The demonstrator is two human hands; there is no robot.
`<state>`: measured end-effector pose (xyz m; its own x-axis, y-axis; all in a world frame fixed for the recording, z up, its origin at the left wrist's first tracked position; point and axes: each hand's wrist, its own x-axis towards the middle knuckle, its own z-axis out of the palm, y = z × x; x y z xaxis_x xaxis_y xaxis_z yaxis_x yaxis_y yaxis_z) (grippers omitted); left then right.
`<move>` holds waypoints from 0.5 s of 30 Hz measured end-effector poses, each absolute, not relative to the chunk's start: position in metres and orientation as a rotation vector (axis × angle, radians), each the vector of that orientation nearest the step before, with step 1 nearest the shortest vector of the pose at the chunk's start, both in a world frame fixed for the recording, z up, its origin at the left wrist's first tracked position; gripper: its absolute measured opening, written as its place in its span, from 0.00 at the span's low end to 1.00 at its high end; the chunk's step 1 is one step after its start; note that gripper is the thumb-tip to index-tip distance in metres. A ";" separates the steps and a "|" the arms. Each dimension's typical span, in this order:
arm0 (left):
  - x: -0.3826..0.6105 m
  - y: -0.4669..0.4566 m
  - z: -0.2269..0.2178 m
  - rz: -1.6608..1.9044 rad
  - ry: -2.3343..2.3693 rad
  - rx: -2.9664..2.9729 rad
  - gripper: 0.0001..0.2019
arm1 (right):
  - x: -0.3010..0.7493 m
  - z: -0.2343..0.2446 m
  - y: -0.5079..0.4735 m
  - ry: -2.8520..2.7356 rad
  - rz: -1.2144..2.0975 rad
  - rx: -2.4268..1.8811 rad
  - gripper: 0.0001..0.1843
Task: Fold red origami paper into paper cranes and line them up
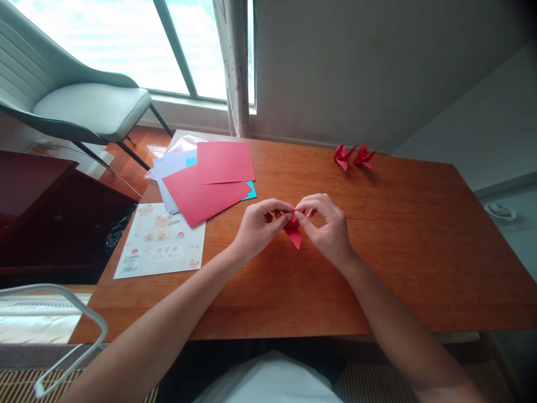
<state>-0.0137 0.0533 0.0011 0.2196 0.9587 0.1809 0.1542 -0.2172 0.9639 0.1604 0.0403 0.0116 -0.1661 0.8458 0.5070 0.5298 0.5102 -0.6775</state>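
Note:
Over the middle of the wooden table, a small folded red paper [295,237] is held between my two hands, one pointed end hanging down toward me. My left hand [264,223] pinches its upper edge from the left with thumb and fingers. From the right, my right hand [327,224] pinches the same edge, the fingertips of both hands nearly touching. My fingers hide much of the paper's upper part. Two finished-looking red origami figures [344,157] stand close together at the far right of the table, petal-like or wing-like points sticking up.
Red paper sheets [226,162] overlap pale blue and bright blue sheets at the table's far left. A white sheet with bear drawings [161,240] lies in front of them. Beyond the wooden table [419,252] are a chair [92,106], window and wall.

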 end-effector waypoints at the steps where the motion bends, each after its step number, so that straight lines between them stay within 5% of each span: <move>1: -0.014 0.054 0.000 1.113 1.081 1.576 0.05 | 0.160 0.012 0.040 -1.840 0.425 -1.143 0.03; 15: -0.015 0.052 0.006 1.089 1.030 1.479 0.05 | 0.160 0.011 0.040 -1.882 0.374 -1.099 0.05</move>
